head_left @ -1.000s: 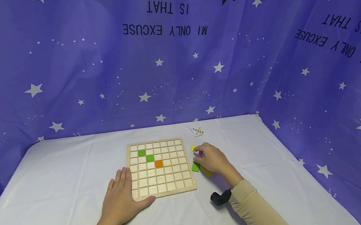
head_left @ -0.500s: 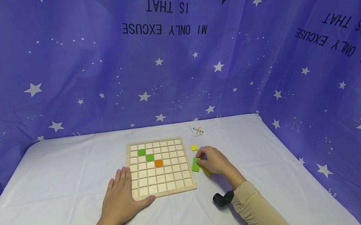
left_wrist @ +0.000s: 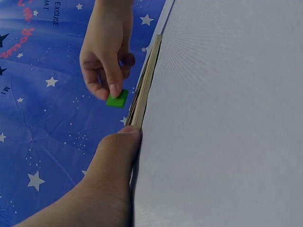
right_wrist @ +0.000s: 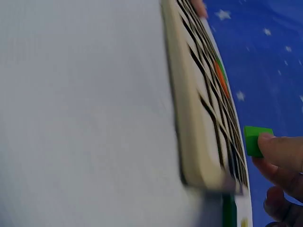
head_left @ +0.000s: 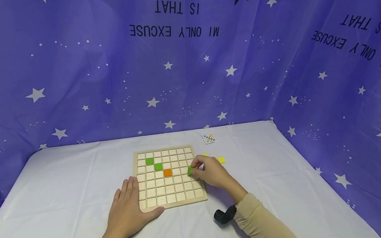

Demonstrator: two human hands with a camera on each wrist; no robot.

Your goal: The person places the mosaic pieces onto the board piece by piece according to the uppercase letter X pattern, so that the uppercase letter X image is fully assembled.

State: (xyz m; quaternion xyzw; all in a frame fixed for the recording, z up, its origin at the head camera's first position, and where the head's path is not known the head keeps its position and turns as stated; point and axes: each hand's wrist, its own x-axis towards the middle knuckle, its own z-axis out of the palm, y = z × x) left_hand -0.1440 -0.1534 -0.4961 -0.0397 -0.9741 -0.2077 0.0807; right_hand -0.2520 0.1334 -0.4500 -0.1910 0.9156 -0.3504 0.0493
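A wooden grid board [head_left: 172, 205] lies on the white table, holding two green square tiles, one of them nearer its corner [head_left: 149, 161], and an orange tile [head_left: 167, 172] on one diagonal. My left hand [head_left: 126, 210] rests with straight fingers along the board's left edge, its thumb at the front edge. Thumb and fingers of my right hand [head_left: 213, 172] pinch a green tile [right_wrist: 255, 141] above the board's right side. In the left wrist view that same green tile [left_wrist: 117, 98] shows raised above the board's surface.
Beyond the board's right side lie a yellow tile [head_left: 221, 160] and another, partly hidden by the right hand. A dark green piece [right_wrist: 229, 210] shows beside the board in the right wrist view. A small pattern card [head_left: 209, 138] lies farther back. A purple starry curtain [head_left: 115, 84] surrounds the table.
My right hand has taken a green tile from beside the board and moved left with it over the board. A second yellow tile now shows. The left hand stays put.
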